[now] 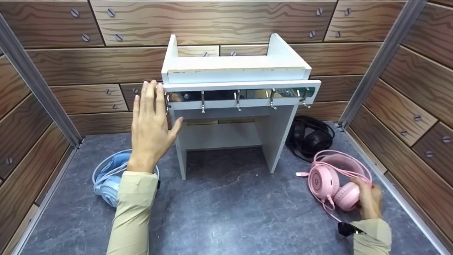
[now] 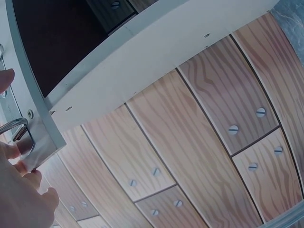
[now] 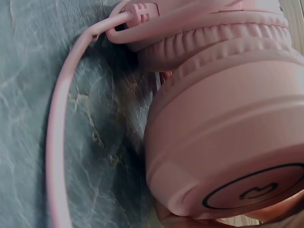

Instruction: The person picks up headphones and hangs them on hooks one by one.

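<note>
My left hand (image 1: pixel 150 131) lies with straight fingers against the left end of a white hook rail (image 1: pixel 244 85), which carries several metal hooks on the front of a small white shelf unit (image 1: pixel 237 63). In the left wrist view, the fingers touch the rail's end beside a hook (image 2: pixel 14 126). Over on the right, my right hand (image 1: pixel 370 200) grips the pink headphones (image 1: pixel 324 180) by the outer earcup and band. Its fingers are mostly hidden behind the earcup (image 3: pixel 228 137) in the right wrist view. The pink cable (image 3: pixel 57 133) trails over the floor.
Blue headphones (image 1: pixel 109 187) lie on the left, partly behind my left forearm. Black headphones (image 1: pixel 311 138) sit beside the unit's right leg panel. Wood-patterned walls (image 1: pixel 226 21) enclose the grey marbled floor (image 1: pixel 226 212) at the back and sides.
</note>
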Demonstrator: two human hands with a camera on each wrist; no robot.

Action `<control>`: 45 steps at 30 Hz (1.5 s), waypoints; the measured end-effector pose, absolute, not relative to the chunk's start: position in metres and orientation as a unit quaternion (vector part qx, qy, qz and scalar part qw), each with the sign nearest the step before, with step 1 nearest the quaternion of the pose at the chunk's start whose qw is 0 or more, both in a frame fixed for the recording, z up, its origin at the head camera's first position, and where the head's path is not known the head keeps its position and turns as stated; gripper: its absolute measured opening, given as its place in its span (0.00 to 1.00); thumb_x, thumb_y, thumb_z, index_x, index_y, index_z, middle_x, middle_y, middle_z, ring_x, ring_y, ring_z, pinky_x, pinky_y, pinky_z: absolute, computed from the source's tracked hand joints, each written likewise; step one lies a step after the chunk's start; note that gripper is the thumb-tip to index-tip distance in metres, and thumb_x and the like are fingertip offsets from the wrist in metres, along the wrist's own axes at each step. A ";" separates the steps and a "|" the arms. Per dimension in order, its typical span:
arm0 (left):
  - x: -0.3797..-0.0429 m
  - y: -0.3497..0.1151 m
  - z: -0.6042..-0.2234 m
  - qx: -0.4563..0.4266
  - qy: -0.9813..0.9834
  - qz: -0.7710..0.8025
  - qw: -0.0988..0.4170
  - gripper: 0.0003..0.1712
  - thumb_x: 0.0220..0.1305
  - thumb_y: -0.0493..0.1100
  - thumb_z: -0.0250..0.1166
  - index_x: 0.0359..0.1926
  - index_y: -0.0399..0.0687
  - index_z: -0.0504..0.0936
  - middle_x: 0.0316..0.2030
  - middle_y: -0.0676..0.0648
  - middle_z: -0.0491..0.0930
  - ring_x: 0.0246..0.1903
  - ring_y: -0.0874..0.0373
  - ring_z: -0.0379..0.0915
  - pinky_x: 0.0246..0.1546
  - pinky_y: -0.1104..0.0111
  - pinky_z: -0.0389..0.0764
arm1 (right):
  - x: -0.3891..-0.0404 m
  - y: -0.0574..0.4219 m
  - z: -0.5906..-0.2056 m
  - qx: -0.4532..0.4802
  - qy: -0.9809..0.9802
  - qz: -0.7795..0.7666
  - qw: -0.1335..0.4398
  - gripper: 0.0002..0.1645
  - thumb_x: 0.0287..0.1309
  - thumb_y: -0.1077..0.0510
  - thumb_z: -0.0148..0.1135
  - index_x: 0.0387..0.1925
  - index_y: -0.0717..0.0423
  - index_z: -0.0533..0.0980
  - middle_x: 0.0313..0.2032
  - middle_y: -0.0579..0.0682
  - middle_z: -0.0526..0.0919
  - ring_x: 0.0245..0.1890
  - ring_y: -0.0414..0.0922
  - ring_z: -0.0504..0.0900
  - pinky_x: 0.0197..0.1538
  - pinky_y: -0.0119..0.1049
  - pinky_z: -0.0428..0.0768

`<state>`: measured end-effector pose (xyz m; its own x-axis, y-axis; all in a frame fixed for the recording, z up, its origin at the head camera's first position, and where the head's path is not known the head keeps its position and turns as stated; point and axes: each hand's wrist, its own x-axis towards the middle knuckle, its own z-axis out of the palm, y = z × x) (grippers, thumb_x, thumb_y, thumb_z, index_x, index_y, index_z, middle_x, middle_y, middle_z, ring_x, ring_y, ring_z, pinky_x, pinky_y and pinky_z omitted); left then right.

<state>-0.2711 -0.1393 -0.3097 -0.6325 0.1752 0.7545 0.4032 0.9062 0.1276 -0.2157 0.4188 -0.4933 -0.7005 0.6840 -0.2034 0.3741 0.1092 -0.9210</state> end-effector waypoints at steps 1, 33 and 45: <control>-0.271 -0.139 -0.310 -0.162 -0.892 -0.145 0.397 0.52 0.64 0.52 0.67 0.76 0.29 0.52 0.76 0.31 0.52 0.77 0.40 0.40 0.77 0.56 0.36 | -0.216 0.418 -0.493 -0.362 -0.729 0.563 0.143 0.48 0.59 0.43 0.61 0.70 0.69 0.58 0.55 0.63 0.69 0.43 0.49 0.69 0.32 0.32 0.74; -0.269 -0.136 -0.306 -0.164 -0.892 -0.162 0.389 0.52 0.62 0.50 0.69 0.76 0.28 0.53 0.75 0.30 0.52 0.77 0.40 0.42 0.77 0.56 0.36 | -0.208 0.411 -0.483 -0.361 -0.669 0.616 0.205 0.48 0.61 0.44 0.61 0.77 0.58 0.57 0.69 0.57 0.63 0.63 0.49 0.63 0.62 0.33 0.62; -0.269 -0.136 -0.307 -0.163 -0.885 -0.170 0.401 0.52 0.61 0.49 0.70 0.75 0.27 0.55 0.74 0.30 0.54 0.77 0.40 0.43 0.77 0.56 0.38 | -0.206 0.407 -0.479 -0.345 -0.627 0.657 0.238 0.48 0.61 0.49 0.62 0.78 0.57 0.56 0.69 0.55 0.62 0.54 0.40 0.68 0.55 0.29 0.68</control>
<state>-0.2694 -0.1365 -0.3066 -0.6254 0.1527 0.7652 0.4255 0.8888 0.1705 -0.2063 0.4070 -0.4787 -0.6491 0.7449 -0.1540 0.1197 -0.0999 -0.9878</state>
